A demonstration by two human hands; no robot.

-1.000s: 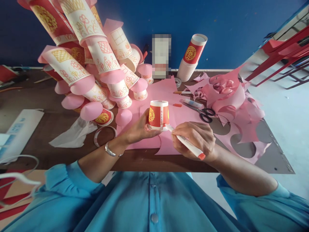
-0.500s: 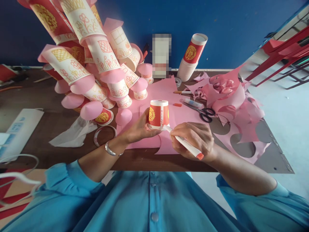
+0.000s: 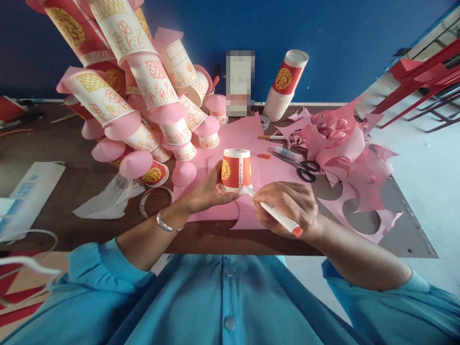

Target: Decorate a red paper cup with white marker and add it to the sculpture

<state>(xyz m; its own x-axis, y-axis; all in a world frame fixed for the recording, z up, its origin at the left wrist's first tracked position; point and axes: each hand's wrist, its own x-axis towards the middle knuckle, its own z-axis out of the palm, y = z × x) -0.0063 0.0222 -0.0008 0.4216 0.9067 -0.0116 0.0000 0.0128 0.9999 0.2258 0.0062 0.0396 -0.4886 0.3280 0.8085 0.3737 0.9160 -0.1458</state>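
My left hand (image 3: 206, 190) is closed around the lower left side of a red and white paper cup (image 3: 235, 168) with gold emblems, held upside down over pink paper. In my right hand (image 3: 287, 207) is a white marker (image 3: 276, 216) with an orange end. Its tip meets the cup's white lower edge, where small red marks show. Beyond the cup an orange marker cap (image 3: 263, 155) lies on the pink paper (image 3: 244, 129). Part of the cup's left side is hidden by my fingers.
A tall structure of decorated paper cups (image 3: 156, 79) with pink cones stands at the left. Scissors (image 3: 305, 170), another marker (image 3: 271, 137), a glue tube (image 3: 285, 153) and pink scraps (image 3: 338, 129) lie to the right. A cup stack (image 3: 287, 81) stands behind; a tape ring (image 3: 156, 202) lies left.
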